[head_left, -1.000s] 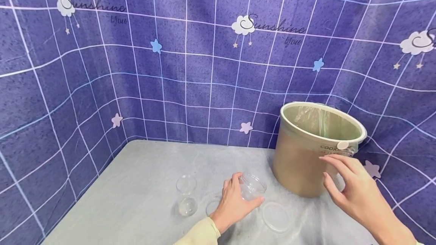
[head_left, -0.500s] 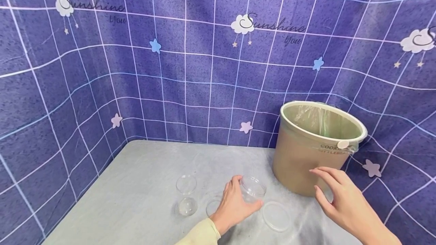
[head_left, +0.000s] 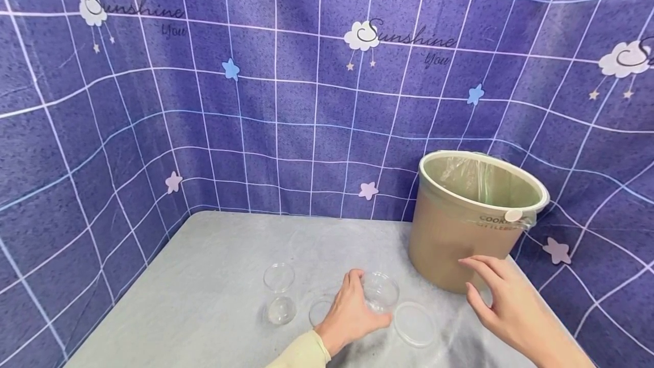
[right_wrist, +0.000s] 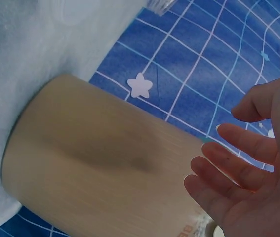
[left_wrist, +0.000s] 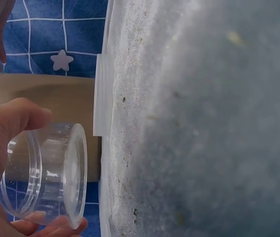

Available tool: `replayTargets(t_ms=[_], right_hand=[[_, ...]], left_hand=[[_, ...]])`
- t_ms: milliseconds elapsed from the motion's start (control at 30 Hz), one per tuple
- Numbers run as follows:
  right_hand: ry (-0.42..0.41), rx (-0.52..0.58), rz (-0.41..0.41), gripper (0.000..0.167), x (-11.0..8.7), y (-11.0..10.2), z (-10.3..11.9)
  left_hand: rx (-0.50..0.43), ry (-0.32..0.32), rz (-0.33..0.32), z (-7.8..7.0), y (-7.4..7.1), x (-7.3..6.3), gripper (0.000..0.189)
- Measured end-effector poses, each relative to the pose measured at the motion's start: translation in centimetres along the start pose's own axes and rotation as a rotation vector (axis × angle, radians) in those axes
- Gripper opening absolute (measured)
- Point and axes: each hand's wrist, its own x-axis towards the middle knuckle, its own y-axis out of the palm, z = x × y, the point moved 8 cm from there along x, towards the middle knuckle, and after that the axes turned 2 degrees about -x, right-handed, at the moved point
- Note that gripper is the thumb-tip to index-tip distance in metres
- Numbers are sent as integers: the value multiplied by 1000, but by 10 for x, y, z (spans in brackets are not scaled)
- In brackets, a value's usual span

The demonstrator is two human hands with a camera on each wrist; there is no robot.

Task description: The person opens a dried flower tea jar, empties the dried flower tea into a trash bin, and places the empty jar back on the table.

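Note:
My left hand point(head_left: 351, 312) grips a clear plastic jar point(left_wrist: 56, 170) around its side, thumb on one side and fingers on the other. In the left wrist view a narrow gap shows between the jar's base and the grey table point(head_left: 219, 260). A translucent round lid point(head_left: 415, 324) lies flat just right of that hand. My right hand point(right_wrist: 243, 163) hovers in front of the beige bin point(head_left: 455, 249), its fingers loosely bent and nothing in them. Left of the jar, a clear round piece point(head_left: 319, 311) is partly hidden behind my left hand.
Farther left on the table are a clear round rim-like piece point(head_left: 279, 277) and a small clear cup point(head_left: 281, 310). The bin, lined with a clear bag point(head_left: 462, 175), stands at the back right. A purple grid-patterned cloth point(head_left: 301, 101) hangs around the back and sides.
My left hand has lowered the jar toward the table and turned it more upright. My right hand has moved down and left, away from the bin's rim.

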Motion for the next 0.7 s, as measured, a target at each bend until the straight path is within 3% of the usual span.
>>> replayTargets(t_ms=[367,533,700], right_hand=[[8,14,-28,48,-7,8,-2],[17,-5,-14,48,-8,9,-3],[30,-9,-3,47,-8,10,-4]], left_hand=[[22,10,54,0,2,-7,94],[50,43,91,-2,5,-10,102],[94,78,98,-3,5,-10,97]])
